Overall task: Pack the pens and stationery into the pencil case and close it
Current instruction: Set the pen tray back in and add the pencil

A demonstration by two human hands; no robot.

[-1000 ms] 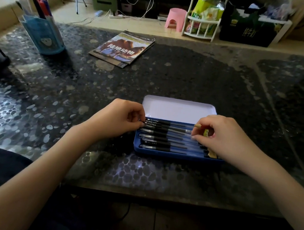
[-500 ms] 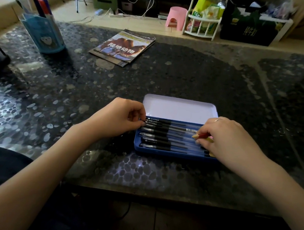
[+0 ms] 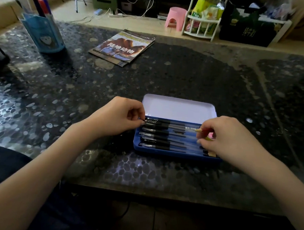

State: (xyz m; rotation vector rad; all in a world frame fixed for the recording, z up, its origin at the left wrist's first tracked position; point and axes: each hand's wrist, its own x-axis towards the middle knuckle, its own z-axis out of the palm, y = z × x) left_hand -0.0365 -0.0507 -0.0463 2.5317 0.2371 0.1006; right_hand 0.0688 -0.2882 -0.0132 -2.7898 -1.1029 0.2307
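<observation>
Head view: book [image 3: 122,46] beyond open case [image 3: 178,108].

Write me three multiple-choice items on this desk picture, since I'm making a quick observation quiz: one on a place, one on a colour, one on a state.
1. Where does the magazine lie?
A. inside the case
B. on the table beyond the case, toward the left
C. under the right hand

2. What colour is the tray of the pencil case?
A. blue
B. red
C. green

3. How does the lid stand?
A. shut
B. open, tilted back behind the pens
C. lying apart on the table

Answers: 1 B, it lies flat near the blue pen holder, far from both hands. 2 A, the near wall is plainly blue. 3 B, its pale inside faces up behind the row of pens, while the left hand and right hand work at the two ends.
</observation>
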